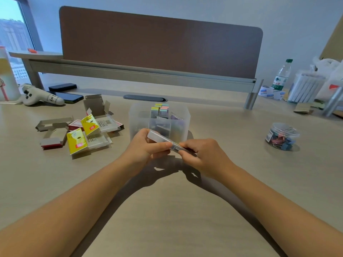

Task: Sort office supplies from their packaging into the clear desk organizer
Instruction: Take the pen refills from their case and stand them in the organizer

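1. Both hands meet above the desk (167,210), just in front of the organizer (159,121), and share one slim translucent case (165,140).
2. The left hand (146,147) has its fingers closed round the case's far, upper end; the thumb lies along the top.
3. The right hand (202,154) pinches the near, lower end between thumb and fingertips. Motion blur hides what is inside the case; it may hold something dark.
4. The case is tilted, its left end higher and reaching up in front of the organizer's wall. It is clear of the desk.
5. The organizer stands upright at the desk's middle. Pastel sticky notes (160,109) stand in a back compartment; other contents behind the frosted walls are too dim to name.
6. Left of the organizer lies a heap of opened packaging (87,132): grey card boxes, yellow-and-clear sleeves, red-edged boxes.
7. Well to the right sits a round clear tub (283,136) of coloured binder clips.
8. Farther back: a phone (69,97) and a plush toy (39,96) at the left, a water bottle (282,76) at the right.
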### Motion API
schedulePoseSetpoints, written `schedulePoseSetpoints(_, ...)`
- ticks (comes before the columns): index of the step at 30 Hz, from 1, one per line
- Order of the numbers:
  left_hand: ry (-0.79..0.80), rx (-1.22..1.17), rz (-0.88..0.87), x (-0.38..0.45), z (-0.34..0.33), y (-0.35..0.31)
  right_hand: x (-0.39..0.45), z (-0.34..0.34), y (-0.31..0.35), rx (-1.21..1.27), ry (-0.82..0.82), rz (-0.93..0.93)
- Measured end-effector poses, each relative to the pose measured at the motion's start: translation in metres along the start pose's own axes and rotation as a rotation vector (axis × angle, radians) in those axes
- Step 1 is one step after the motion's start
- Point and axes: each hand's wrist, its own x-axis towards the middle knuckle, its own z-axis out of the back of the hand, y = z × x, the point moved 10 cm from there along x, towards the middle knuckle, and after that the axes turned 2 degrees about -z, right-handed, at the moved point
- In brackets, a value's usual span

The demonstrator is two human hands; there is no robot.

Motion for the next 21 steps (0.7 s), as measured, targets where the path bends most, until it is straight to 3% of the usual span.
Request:
schedulePoseSetpoints(12, 0.031, -0.059, 0.005, 0.001, -0.003, 0.001, 0.004, -0.003, 0.008, -0.126, -0.146, 0.154)
schedulePoseSetpoints(17, 0.000, -0.052, 0.056, 0.004, 0.005, 0.004, 0.007, -0.004, -0.007, 0.077, -0.059, 0.026)
schedulePoseSetpoints(21, 0.064, -0.034, 0.077, 0.002, 0.007, 0.005, 0.002, -0.014, -0.029, 0.264, 0.062, -0.131)
